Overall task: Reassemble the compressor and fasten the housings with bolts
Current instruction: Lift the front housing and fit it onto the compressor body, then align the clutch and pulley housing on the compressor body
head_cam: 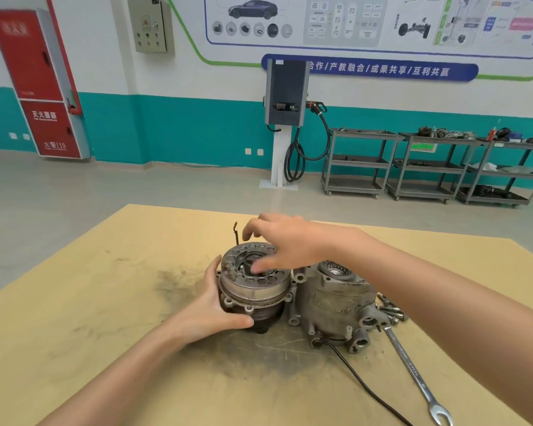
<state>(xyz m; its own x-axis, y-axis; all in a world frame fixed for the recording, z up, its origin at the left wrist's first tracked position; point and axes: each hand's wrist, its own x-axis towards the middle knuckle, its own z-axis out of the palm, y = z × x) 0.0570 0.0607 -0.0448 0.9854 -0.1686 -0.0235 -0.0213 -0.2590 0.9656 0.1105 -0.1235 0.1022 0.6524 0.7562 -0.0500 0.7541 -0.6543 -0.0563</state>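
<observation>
I am steadying the round housing on the worktop, my left hand cupped around its near-left side, thumb curled under the flange. My right hand is hovering over its open top, fingers loosely spread, one fingertip dipping into the central recess; it seems empty. The other housing is touching on the right, bolts and wrench beyond it.

Two compressor housings are counted on the desk: a round housing and a finned housing. One wrench, one black cable and one small heap of bolts, number unclear, are seen. Three shelf carts are counted behind.
</observation>
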